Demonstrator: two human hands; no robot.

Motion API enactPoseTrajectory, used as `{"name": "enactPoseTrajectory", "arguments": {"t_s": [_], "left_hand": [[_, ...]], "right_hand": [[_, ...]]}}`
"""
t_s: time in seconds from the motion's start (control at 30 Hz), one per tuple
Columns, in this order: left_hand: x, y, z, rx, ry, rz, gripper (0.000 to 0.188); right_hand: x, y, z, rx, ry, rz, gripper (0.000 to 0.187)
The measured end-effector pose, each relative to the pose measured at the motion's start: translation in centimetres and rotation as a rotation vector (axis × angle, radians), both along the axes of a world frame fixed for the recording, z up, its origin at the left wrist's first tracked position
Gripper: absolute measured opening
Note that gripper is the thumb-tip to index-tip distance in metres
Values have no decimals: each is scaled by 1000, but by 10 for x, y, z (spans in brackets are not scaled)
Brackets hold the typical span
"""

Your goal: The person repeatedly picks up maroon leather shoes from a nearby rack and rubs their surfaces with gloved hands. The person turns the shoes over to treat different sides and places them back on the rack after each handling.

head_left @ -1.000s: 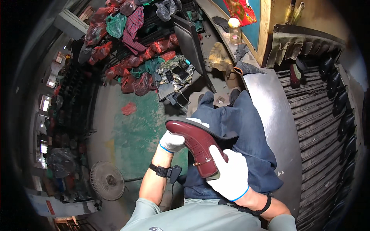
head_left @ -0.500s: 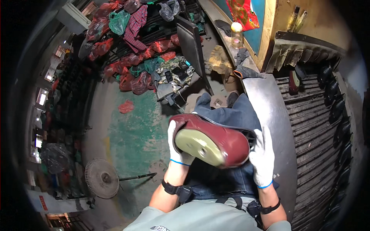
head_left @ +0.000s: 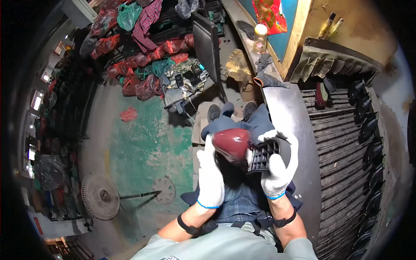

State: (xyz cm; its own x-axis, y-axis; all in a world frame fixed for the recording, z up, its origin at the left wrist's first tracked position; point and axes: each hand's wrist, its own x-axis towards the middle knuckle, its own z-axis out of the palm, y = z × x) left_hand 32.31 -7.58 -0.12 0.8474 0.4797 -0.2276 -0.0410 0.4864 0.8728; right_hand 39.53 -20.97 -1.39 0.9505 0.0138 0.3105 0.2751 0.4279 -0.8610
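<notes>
In front of my lap, my left hand (head_left: 211,177), in a white glove with blue cuff trim, is closed on the left side of a glossy maroon shoe upper (head_left: 233,143). The rounded end of the upper faces me, and its pale underside barely shows. My right hand (head_left: 281,167), gloved the same way, grips a black shoe sole (head_left: 264,156) with its thumb on the near side and fingers curled over the far side. The sole's open grid of ribs faces the upper. Upper and sole are close together; whether they touch, I cannot tell.
On my right runs a metal ledge (head_left: 289,117) beside a slatted conveyor (head_left: 333,160), which carries another maroon shoe (head_left: 321,94) and a row of black soles (head_left: 373,154). Dark gloves (head_left: 271,80) and a bottle (head_left: 260,41) lie farther along. A fan (head_left: 104,196) stands at left.
The maroon upper has turned from lying sideways with its pale bottom showing to having its rounded end toward me. The black sole has come into fuller view in my right hand.
</notes>
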Motion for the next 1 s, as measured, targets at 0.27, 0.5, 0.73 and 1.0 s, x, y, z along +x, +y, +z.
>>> {"name": "enactPoseTrajectory", "arguments": {"t_s": [0.27,0.5,0.73,1.0], "left_hand": [[23,25,24,919,-191,13,61],[30,8,22,951,-216,43,59],[35,1,14,894,-319,10,29],[22,-5,13,955,-263,-59,48]], "right_hand": [[-20,12,7,-160,-2,0,82],[-22,8,6,-232,-21,-125,61],[-19,3,6,-214,-16,-165,57],[-25,-11,12,-335,-89,-157,62]]}}
